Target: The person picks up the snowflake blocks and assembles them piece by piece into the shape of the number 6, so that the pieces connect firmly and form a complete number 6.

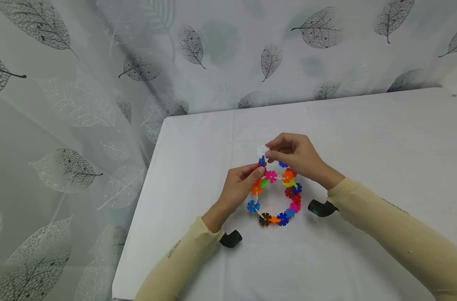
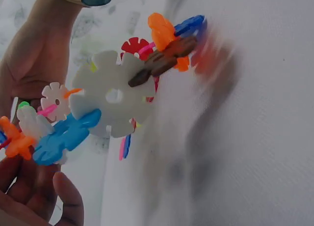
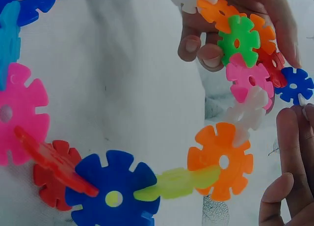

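Observation:
A ring of interlocked, notched plastic flower discs [image 1: 283, 219] in many colours hangs between the two hands. My left hand [image 1: 239, 186] grips the ring's upper left part, thumb and fingers by the red and orange discs. Above it a blue disc [image 1: 262, 161] stands out from the ring, with a white disc [image 1: 262, 150] on top. My right hand [image 1: 301, 156] pinches that white disc between thumb and fingers. In the right wrist view, a green disc [image 3: 239, 41] and a pink disc [image 3: 249, 80] lie close to the left hand's fingers. A large-looking white disc [image 2: 114, 93] fills the middle of the left wrist view.
Beneath the hands spreads a white-covered table [image 1: 198, 146], its left edge running beside a leaf-patterned curtain [image 1: 82, 125]. Black wrist devices [image 1: 231, 238] stick out under both beige sleeves [image 1: 379, 213].

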`<control>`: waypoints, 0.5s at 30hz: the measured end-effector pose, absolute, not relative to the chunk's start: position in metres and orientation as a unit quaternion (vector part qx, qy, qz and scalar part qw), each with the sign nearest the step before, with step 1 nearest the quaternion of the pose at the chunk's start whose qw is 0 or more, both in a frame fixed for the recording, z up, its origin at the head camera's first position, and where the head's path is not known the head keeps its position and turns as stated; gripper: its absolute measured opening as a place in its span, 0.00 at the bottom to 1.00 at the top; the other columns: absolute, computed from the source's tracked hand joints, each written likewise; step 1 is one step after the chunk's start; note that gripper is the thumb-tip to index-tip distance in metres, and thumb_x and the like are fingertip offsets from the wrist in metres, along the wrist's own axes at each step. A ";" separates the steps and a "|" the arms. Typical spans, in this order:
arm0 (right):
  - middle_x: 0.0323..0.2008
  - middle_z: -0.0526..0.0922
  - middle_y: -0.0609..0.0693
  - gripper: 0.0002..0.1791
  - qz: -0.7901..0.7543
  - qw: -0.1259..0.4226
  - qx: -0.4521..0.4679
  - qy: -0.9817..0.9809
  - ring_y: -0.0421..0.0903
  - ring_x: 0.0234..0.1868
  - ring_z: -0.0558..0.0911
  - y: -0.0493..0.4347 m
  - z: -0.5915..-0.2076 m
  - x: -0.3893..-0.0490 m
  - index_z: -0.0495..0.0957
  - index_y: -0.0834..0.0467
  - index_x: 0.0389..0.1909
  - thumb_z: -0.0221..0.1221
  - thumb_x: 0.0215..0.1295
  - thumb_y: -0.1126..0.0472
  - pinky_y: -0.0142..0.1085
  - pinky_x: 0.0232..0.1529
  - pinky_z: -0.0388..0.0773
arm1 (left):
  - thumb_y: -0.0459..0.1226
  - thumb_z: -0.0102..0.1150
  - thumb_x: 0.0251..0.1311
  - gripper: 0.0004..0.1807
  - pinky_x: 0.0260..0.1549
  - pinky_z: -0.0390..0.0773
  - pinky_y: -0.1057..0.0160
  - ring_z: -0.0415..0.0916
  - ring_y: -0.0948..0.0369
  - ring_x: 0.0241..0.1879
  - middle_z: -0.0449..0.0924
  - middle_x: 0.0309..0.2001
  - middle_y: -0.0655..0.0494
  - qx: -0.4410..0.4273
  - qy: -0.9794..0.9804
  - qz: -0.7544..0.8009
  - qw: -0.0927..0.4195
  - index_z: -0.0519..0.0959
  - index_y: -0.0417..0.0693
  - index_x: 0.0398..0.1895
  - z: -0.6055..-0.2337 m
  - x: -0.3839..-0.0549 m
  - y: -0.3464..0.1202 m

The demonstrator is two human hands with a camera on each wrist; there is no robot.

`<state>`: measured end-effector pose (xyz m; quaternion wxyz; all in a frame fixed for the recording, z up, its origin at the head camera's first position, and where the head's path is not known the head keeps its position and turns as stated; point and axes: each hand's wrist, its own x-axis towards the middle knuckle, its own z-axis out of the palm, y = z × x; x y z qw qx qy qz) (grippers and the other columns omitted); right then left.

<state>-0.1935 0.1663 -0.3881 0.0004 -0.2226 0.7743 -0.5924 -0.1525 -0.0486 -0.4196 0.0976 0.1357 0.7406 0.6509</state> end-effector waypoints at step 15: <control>0.42 0.87 0.56 0.11 -0.597 0.024 -0.220 0.771 0.49 0.40 0.87 0.169 -0.391 -0.194 0.84 0.62 0.49 0.60 0.73 0.61 0.38 0.45 0.83 | 0.54 0.50 0.75 0.29 0.43 0.83 0.64 0.85 0.63 0.38 0.83 0.50 0.55 0.172 0.800 0.573 0.053 0.71 0.47 0.70 -0.416 -0.159 -0.047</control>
